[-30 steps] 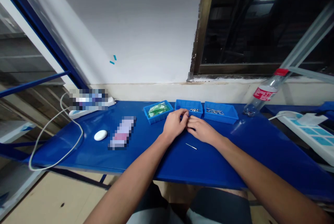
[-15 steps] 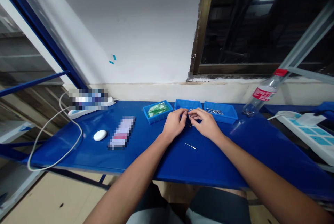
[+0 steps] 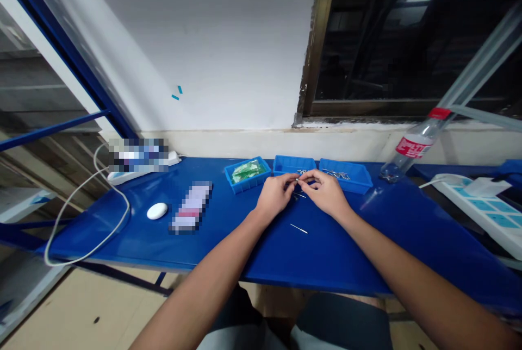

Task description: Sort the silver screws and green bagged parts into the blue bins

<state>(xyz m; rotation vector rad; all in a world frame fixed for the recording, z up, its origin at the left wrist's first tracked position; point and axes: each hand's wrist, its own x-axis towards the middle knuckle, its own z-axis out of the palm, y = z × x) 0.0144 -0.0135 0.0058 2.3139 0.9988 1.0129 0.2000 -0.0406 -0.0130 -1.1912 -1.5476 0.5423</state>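
My left hand (image 3: 278, 193) and my right hand (image 3: 322, 191) meet fingertip to fingertip over the blue table, just in front of the trays. Both are closed in a pinch around a tiny metallic piece (image 3: 297, 180), too small to name. Below the fingertips a thin metal pin (image 3: 300, 195) shows on the table. Nearer to me lies another slim silver pin (image 3: 299, 228). Small metal parts (image 3: 302, 172) sit in the middle blue tray (image 3: 287, 161), partly behind my hands. The right blue tray (image 3: 359, 181) holds several silver pins (image 3: 338, 175).
At the left stands a blue tray (image 3: 244, 184) with green-and-white packets. A white oval object (image 3: 157, 211) and a blurred-out phone-like slab (image 3: 191, 206) lie on the left. A plastic bottle (image 3: 411, 146) and a power strip (image 3: 485, 203) are at the right; a white cable (image 3: 57, 219) loops leftward.
My hands have dipped slightly, and the fingertips have shifted around the tiny piece, uncovering more of the middle tray's contents. The pin nearer to me lies where it was.
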